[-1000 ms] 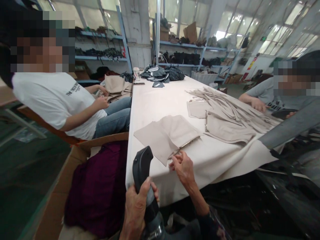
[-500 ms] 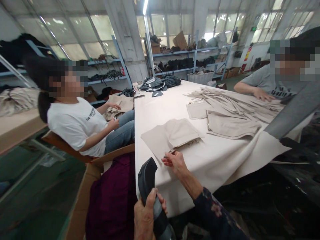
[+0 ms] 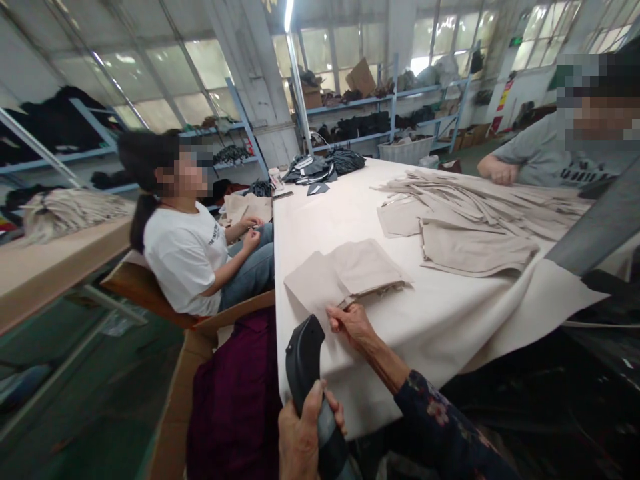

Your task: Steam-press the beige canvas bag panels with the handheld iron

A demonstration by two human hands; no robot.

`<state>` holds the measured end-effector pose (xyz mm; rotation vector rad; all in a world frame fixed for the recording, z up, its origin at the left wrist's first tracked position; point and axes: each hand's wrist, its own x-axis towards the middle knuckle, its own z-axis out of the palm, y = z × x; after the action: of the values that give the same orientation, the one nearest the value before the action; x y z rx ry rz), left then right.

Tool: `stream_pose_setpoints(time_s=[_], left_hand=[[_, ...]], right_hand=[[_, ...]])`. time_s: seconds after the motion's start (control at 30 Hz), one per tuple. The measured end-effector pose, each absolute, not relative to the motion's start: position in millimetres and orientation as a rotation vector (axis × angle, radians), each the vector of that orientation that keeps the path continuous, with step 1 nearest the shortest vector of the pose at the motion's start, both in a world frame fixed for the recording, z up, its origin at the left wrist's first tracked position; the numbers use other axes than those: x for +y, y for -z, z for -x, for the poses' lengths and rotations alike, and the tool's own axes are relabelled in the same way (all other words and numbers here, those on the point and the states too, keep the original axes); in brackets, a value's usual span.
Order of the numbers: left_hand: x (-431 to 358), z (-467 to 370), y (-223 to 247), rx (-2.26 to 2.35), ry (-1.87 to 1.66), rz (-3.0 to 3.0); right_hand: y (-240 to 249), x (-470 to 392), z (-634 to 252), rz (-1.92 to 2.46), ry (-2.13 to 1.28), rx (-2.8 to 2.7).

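Observation:
My left hand is wrapped around a black-and-grey handheld tool with a curved, blunt head, held upright by the near edge of the table. My right hand is closed in a pinch at the near edge of a beige fabric piece. That piece lies flat on the white-covered table and joins or overlaps a small stack of beige fabric pieces. The tool's lower end runs out of view at the bottom.
More beige pieces and a heap of beige strips lie at the right. Dark bundles sit at the far end. A seated person is on the left, another on the right. A carton holds purple cloth.
My right hand's fingers have closed on the fabric's near edge. The person on the left has brought both hands together, and the view has shifted slightly left.

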<state>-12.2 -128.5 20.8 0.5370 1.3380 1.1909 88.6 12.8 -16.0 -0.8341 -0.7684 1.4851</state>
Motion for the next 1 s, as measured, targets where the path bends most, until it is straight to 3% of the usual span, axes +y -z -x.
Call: stream_pose_setpoints(time_s=[0.33, 0.7, 1.0], left_hand=[[-114, 5, -25, 1.328, -1.086, -0.615], [-102, 28, -27, 1.435, -1.351, -0.644], [-101, 11, -18, 1.385, -1.174, -0.63]], right_hand=[[23, 6, -91, 0.768, -1.462, -0.961], [26, 2, -83, 0.9, -1.25, -1.123], [19, -3, -91, 0.912, -1.328, -1.169]])
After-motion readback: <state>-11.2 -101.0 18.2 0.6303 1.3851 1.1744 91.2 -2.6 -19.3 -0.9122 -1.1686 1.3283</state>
